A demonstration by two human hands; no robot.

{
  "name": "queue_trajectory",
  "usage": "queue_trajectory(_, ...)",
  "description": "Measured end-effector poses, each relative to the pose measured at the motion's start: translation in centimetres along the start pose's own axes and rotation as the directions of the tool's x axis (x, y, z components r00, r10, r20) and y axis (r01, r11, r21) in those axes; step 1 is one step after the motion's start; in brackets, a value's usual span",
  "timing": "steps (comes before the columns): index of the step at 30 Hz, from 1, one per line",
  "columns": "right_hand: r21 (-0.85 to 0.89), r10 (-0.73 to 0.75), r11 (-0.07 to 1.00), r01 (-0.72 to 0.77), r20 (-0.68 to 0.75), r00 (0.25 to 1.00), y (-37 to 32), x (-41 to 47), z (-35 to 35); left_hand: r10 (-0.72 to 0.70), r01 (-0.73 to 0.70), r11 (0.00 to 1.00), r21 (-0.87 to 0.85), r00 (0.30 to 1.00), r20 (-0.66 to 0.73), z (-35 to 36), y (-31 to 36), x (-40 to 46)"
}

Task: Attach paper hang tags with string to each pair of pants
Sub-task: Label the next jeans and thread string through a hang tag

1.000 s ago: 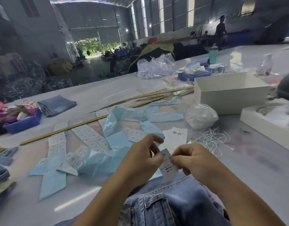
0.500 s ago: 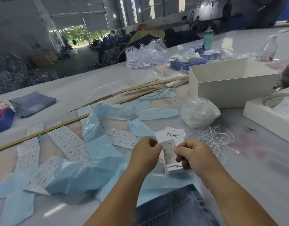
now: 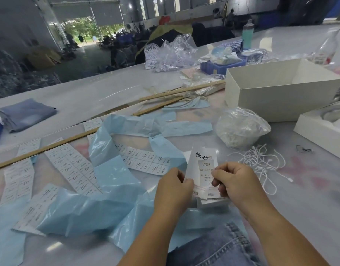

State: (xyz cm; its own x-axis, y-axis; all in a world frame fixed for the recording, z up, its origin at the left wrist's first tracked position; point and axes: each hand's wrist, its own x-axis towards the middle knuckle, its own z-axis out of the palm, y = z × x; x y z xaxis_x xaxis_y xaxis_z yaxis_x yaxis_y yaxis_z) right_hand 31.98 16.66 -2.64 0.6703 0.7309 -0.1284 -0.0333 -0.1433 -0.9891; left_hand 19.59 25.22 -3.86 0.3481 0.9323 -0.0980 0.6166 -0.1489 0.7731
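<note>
Both hands hold one paper hang tag (image 3: 205, 169) upright above the near edge of the table (image 3: 111, 89), just beyond the waistband of the denim pants (image 3: 217, 244) that lie at the near edge. The left hand (image 3: 174, 191) pinches the left margin of the tag between thumb and curled fingers. The right hand (image 3: 235, 181) pinches the right margin in the same way, its fingers folded over the printed face. Under the tag, a small stack of more tags (image 3: 213, 201) seems to lie flat on the table.

The tag is thin card: very light, a little stiff, easy to bend or crease if it is squeezed in the middle. I judge that it is best taken by the edges, as now, with the top part left free, because the string will probably pass there; a hole is not visible from here. The surface looks smooth, so two tags may stick together and need to be separated by sliding with the thumb.

The loose white strings (image 3: 261, 162) lie on the table to the right of the hands, near the plastic bag (image 3: 242, 127). They are soft and tangled, so one should be pulled out by its end. The denim is heavy and limp.
</note>
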Motion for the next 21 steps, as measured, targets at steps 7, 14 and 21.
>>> queue_trajectory(7,0.059,-0.015,0.998,0.017,-0.029,0.999,0.0,-0.1,-0.4,-0.058,0.114,0.906,-0.408,0.987,0.147,-0.7,1.0,-1.3)
queue_trajectory(14,0.172,0.018,0.985,-0.019,0.002,1.000,-0.1,-0.2,-0.2,-0.034,0.173,0.793,-0.584,0.970,0.241,-0.8,1.2,-1.8)
queue_trajectory(21,0.159,0.007,0.987,-0.009,0.012,1.000,-0.1,-0.3,-0.1,0.055,0.162,0.781,-0.604,0.944,0.324,-0.4,0.8,-1.8)
